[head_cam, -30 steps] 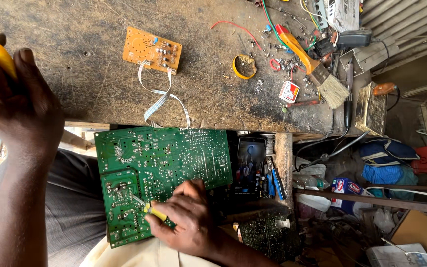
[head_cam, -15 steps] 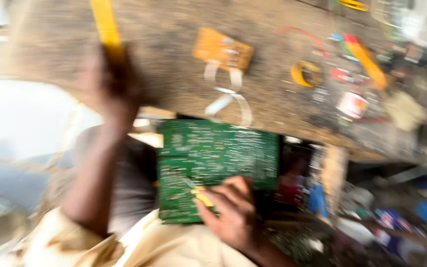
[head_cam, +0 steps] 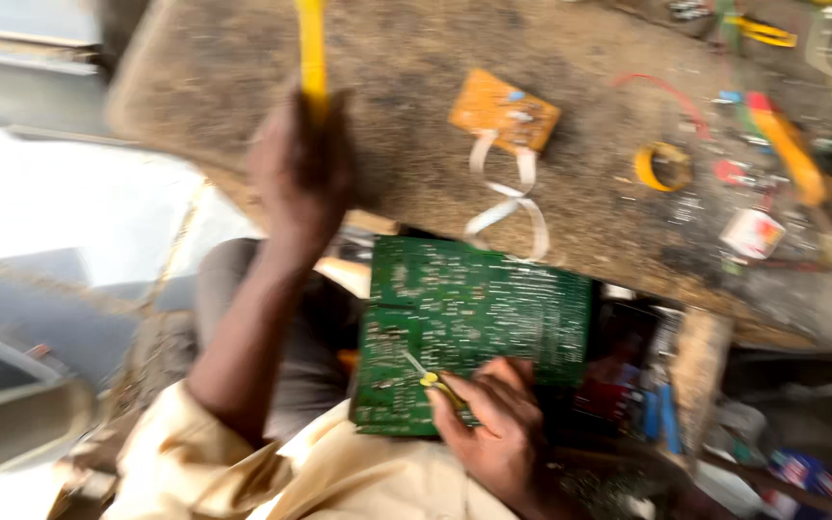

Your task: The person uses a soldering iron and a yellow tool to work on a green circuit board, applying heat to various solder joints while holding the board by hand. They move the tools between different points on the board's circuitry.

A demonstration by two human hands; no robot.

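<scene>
Pinching a small yellow-handled tool (head_cam: 440, 385), the right hand (head_cam: 493, 429) has its grip closed round the handle, the thin metal tip resting on the one green circuit board (head_cam: 474, 318) that lies across the person's lap, just below the tabletop (head_cam: 243, 67) edge. The left hand (head_cam: 300, 169) is raised over the tabletop, its grip wrapped shut about a single long yellow handle (head_cam: 312, 48) that runs up out of view; what sits at its far end cannot be told. Farther out on the tabletop lie one orange circuit board (head_cam: 503, 108) with two white ribbon cables (head_cam: 512, 197) curling down to the green board, one yellow tape ring (head_cam: 663, 166), and a blurred brush with an orange handle (head_cam: 787, 149). The left forearm crosses the view left of the green board.
</scene>
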